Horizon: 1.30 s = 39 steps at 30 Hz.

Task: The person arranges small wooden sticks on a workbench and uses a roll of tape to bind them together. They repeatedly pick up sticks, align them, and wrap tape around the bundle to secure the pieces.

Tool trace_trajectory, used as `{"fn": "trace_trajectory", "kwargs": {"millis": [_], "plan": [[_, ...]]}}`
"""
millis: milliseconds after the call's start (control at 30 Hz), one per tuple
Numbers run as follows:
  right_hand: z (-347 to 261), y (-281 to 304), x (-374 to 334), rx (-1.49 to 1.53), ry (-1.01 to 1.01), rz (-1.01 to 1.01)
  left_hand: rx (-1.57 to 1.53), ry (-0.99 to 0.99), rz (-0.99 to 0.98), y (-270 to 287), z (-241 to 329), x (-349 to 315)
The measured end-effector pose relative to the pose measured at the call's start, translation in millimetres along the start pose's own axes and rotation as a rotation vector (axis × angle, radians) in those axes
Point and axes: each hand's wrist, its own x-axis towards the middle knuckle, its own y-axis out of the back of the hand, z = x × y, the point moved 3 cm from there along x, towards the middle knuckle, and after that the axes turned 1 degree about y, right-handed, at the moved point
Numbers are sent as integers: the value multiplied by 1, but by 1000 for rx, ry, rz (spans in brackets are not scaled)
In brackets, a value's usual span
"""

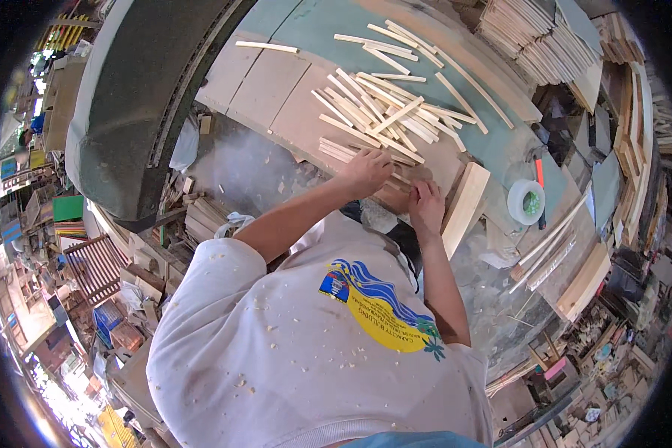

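Note:
My left hand (367, 173) is closed at the near edge of the workbench, its fingers curled around one end of a short, thin wooden strip (401, 179). At the strip's other end, my right hand (426, 205) has its fingers bent in a pinch. My fingers partly hide the strip. Just beyond my left hand a few pale strips (336, 149) lie side by side. A loose heap of similar wooden strips (396, 108) is spread, crossing one another, over the bench top (269, 93). Beside my right forearm rests a thick wooden block (467, 205).
Right of the block stands a white tub (526, 201) with something green inside, near a red-handled tool (539, 173). A large dark machine housing (138, 97) rises at the left. Stacked thin boards (537, 37) sit at the far right. A long plank (455, 52) borders the bench's far side.

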Motion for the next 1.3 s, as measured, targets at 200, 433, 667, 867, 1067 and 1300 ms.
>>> {"fn": "trace_trajectory", "kwargs": {"millis": [200,433,667,867,1067,1300], "plan": [[-5,5,1,-110,74,36,-3,15,-3,-5,-2,1],[-7,10,4,-100,22,-14,-14,40,-93,0,-1,4],[28,34,76,-68,42,201,-41,48,-65,2,2,2],[106,63,185,-126,-117,219,-37,39,-52,-1,0,5],[123,52,233,-307,-114,-138,-73,97,-48,4,5,0],[126,74,215,-42,-137,64,-58,79,-137,-2,1,7]]}}
